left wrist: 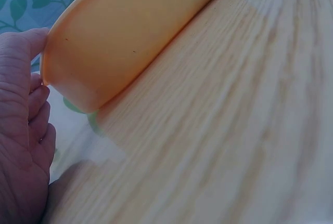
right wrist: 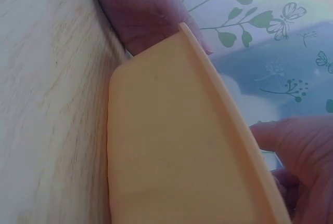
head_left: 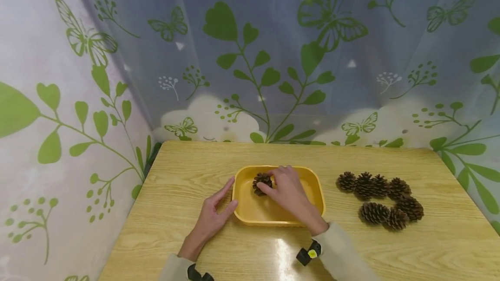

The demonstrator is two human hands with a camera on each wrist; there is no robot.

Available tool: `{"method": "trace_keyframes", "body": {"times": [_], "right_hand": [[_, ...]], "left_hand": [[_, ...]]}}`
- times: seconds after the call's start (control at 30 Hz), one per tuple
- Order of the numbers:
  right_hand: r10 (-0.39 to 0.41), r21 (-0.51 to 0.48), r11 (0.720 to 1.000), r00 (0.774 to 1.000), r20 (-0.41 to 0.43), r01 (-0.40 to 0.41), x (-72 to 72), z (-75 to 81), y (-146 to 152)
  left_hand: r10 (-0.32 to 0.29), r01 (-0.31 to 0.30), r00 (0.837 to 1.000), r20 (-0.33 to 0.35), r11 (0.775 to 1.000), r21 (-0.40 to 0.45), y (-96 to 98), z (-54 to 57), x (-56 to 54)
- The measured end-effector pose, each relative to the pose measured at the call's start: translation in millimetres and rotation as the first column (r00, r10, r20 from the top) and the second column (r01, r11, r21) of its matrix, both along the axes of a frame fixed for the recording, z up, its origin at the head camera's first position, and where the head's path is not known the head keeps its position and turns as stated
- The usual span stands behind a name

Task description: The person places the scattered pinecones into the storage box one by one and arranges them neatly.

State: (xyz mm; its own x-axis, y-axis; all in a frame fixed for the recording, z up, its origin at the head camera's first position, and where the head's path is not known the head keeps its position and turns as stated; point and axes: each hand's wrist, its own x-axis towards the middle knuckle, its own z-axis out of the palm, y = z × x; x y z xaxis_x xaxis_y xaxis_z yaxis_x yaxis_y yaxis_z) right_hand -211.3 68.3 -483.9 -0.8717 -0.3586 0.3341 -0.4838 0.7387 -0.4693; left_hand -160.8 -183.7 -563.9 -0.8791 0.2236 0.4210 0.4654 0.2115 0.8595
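Note:
A yellow rectangular tray [head_left: 250, 211] with raised walls stands on the table. Inside it, toward the left, is a brown pine cone [head_left: 261, 183], which my right hand [head_left: 288, 190] pinches between thumb and fingers. Whether the cone touches the tray floor is hard to tell. My left hand [head_left: 212, 217] rests against the tray's left end, fingers fairly straight and the thumb at the rim, as the left wrist view also shows. In the right wrist view the tray's side wall [right wrist: 166, 130] hides the cone.
Several more pine cones [head_left: 373, 213] lie in a loose curve on the wooden table [head_left: 187, 164], right of the tray. Patterned curtains [head_left: 273, 77] with leaves and butterflies hang behind the table and at its left side.

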Motion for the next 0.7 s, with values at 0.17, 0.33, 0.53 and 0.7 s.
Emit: {"method": "trace_keyframes", "body": {"times": [0.17,0.33,0.53,0.7], "right_hand": [[0.001,0.010,1.000,0.999,0.034,-0.001,0.8,1.5,-8],[0.004,0.012,1.000,0.999,0.032,-0.004,1.2,1.6,-14],[0.009,0.061,0.998,1.000,0.026,-0.010,0.4,-0.5,-21],[0.016,0.103,0.995,1.000,0.010,-0.017,0.7,-3.1,-26]], "left_hand": [[-0.001,0.001,1.000,0.014,1.000,-0.002,0.1,-0.2,-0.4],[-0.006,0.006,1.000,0.024,1.000,-0.005,-0.5,0.4,-0.9],[-0.010,0.010,1.000,0.025,1.000,0.000,-0.6,0.2,-1.2],[-0.014,0.014,1.000,0.016,1.000,0.008,-0.5,0.4,-0.8]]}}
